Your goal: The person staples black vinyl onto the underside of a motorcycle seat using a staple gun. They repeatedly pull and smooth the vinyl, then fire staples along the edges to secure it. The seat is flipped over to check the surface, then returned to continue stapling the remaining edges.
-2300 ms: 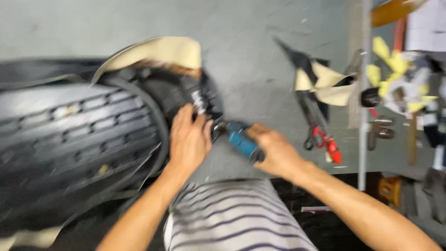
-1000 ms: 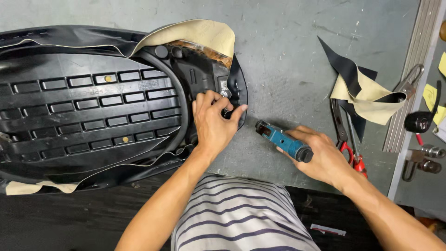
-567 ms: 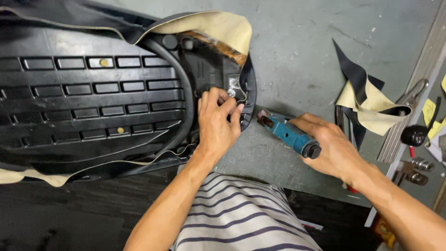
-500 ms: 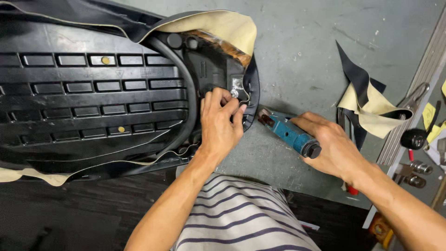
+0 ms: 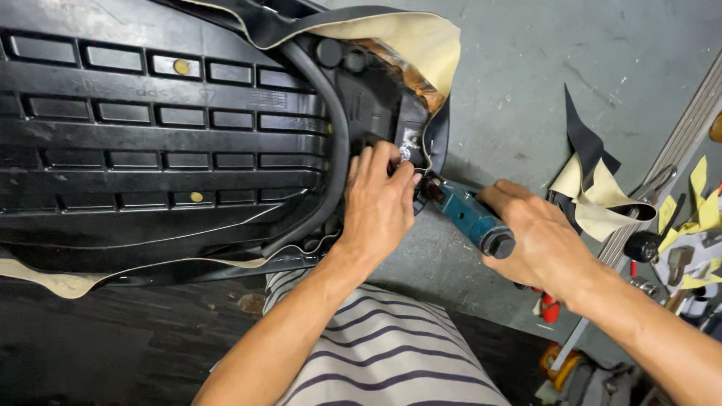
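An upturned black ribbed plastic seat base [image 5: 165, 143] lies on the grey floor, with black cover and cream foam lining [image 5: 406, 37] folded back at its right end. My left hand [image 5: 380, 203] presses its fingertips on the cover edge by a metal fitting [image 5: 406, 150] at that end. My right hand [image 5: 538, 240] grips a teal pneumatic tool [image 5: 470, 218], its nose touching the seat edge just beside my left fingers.
Scraps of black cover and cream lining [image 5: 594, 195] lie to the right. Red-handled pliers [image 5: 549, 304] sit under my right wrist. A metal rail [image 5: 677, 158] and small tools and yellow scraps [image 5: 684, 240] crowd the far right. My striped shirt [image 5: 383, 353] fills the bottom.
The view has moved closer to the seat's right end. My right hand brought the teal tool leftward until its nose met the seat edge by my left fingers.
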The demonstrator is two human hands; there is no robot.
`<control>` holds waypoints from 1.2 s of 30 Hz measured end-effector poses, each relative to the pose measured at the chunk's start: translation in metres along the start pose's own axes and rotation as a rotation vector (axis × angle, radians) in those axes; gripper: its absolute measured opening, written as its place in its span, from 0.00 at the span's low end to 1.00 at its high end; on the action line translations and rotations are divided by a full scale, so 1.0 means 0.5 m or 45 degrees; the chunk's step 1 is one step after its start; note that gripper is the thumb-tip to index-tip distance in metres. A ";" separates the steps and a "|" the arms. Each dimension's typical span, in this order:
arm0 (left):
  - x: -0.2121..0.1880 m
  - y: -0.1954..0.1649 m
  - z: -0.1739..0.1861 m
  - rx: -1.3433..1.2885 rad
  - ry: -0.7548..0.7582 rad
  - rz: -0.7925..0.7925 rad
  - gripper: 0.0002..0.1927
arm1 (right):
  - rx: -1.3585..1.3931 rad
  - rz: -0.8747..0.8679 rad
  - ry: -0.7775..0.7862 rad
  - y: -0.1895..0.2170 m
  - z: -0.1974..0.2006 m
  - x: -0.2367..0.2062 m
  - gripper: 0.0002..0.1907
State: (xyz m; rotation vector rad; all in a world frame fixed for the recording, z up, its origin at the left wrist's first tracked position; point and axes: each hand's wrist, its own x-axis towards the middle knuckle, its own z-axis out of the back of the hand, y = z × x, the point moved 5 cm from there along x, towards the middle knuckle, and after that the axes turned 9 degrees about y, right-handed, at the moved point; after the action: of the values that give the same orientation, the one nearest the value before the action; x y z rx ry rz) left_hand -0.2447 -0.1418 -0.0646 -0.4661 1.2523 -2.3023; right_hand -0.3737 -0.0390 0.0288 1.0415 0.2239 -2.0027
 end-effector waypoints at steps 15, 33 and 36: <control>0.041 0.018 -0.041 0.424 0.350 0.166 0.13 | -0.149 -0.079 0.198 -0.009 -0.012 0.095 0.29; 0.018 -0.018 0.004 0.288 0.150 -0.111 0.13 | 0.314 0.172 -0.135 -0.053 -0.023 -0.060 0.17; 0.016 -0.015 0.015 0.207 0.062 -0.160 0.16 | 0.204 -0.036 -0.129 -0.034 0.014 -0.076 0.17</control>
State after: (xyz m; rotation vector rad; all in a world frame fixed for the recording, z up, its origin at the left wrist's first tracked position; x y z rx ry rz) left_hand -0.2495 -0.1478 -0.0539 -0.4454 1.0742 -2.5108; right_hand -0.3793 -0.0090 0.0577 1.0370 0.0242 -2.1197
